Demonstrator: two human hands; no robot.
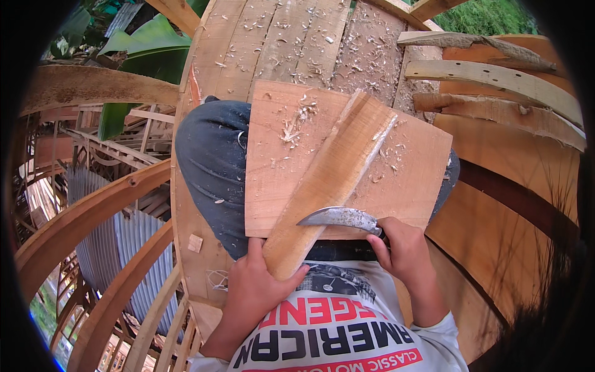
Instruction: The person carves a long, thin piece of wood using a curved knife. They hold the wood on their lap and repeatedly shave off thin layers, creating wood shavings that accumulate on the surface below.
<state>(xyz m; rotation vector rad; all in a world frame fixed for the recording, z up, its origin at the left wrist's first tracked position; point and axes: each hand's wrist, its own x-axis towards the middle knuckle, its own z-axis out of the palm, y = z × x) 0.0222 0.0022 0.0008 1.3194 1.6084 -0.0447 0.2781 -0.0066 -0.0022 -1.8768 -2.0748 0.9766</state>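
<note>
Across my lap lies a wide, flat wooden board point(282, 186) with pale shavings scattered on it. A long narrow wooden plank point(338, 158) rests slantwise on top, its near end close to my shirt. My left hand point(259, 279) grips that near end, with the thumb on one side and fingers on the other. In my right hand point(401, 248) is a knife with a curved, speckled metal blade point(344, 217); the handle is mostly hidden by my fingers. The blade lies over the plank's lower part, pointing left. Whether its edge touches the wood I cannot tell.
I sit on a plank floor point(273, 46) strewn with curled shavings. Curved wooden ribs point(93, 211) rise on the left, with corrugated metal sheets point(145, 260) beyond them. Curved timbers point(496, 77) and wooden panels point(496, 142) stand on the right. A small wood offcut point(194, 242) lies beside my knee.
</note>
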